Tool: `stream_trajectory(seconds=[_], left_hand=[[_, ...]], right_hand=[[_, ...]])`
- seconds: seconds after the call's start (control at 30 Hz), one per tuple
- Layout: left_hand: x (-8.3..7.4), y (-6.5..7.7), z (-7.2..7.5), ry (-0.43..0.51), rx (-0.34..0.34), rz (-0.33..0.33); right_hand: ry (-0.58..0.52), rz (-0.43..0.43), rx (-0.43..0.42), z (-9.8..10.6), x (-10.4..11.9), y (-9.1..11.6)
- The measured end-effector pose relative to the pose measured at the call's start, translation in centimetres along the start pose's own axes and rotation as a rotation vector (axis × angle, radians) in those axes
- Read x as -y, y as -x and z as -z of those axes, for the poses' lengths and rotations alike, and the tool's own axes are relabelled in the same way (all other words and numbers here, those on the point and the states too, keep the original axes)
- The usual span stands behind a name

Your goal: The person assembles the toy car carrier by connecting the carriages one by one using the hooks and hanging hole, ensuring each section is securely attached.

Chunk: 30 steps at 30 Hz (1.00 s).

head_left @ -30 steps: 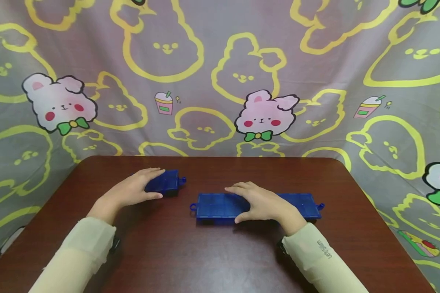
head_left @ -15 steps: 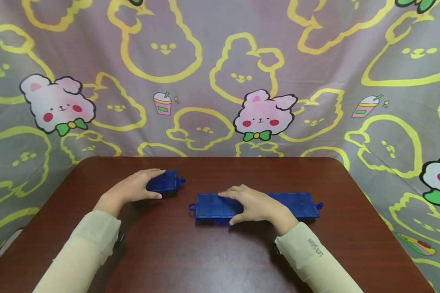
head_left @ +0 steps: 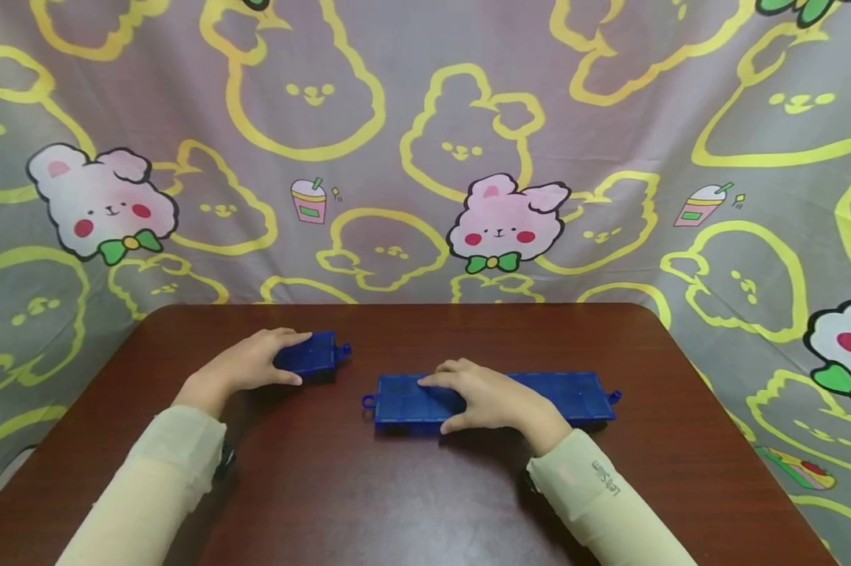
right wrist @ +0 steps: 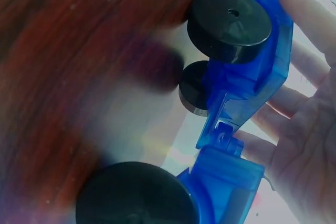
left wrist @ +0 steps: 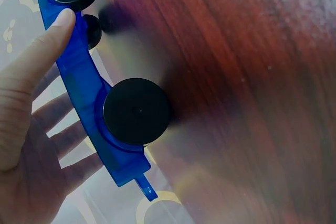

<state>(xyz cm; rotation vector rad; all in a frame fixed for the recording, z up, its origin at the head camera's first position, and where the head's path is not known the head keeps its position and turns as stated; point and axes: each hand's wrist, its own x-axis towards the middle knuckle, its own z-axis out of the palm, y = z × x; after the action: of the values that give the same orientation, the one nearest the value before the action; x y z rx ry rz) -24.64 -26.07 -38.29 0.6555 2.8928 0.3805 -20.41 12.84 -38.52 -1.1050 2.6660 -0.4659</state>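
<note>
At the left of the table my left hand grips a short blue plastic toy wagon. A small peg sticks out of its right end, and its left end lies behind my hand. In the left wrist view, the thumb presses one long side of this wagon and black wheels show below. My right hand spans the long row of linked blue wagons, with a ring at its left end and a peg at its right. The right wrist view shows thumb and fingers on opposite sides of one wagon, coupled to another.
Both pieces stand on a dark brown wooden table. A gap of bare tabletop separates the short wagon's peg from the row's ring. A patterned cloth hangs behind the table's far edge.
My right hand has slid slightly left along the row of wagons. The whole head view has drifted a little; the wagons show no clear move on the table.
</note>
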Motion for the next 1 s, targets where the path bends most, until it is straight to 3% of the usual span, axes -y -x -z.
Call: stream_trajectory(seconds=[0.8, 1.0], left_hand=[[-2.6, 1.9, 0.2, -0.099, -0.014, -0.076], [-3.5, 2.6, 0.4, -0.106, 0.006, -0.06]], right_hand=[[-0.044, 0.037, -0.033, -0.2, -0.4, 0.2], [-0.05, 0.04, -0.041, -0.2, -0.5, 0.2]])
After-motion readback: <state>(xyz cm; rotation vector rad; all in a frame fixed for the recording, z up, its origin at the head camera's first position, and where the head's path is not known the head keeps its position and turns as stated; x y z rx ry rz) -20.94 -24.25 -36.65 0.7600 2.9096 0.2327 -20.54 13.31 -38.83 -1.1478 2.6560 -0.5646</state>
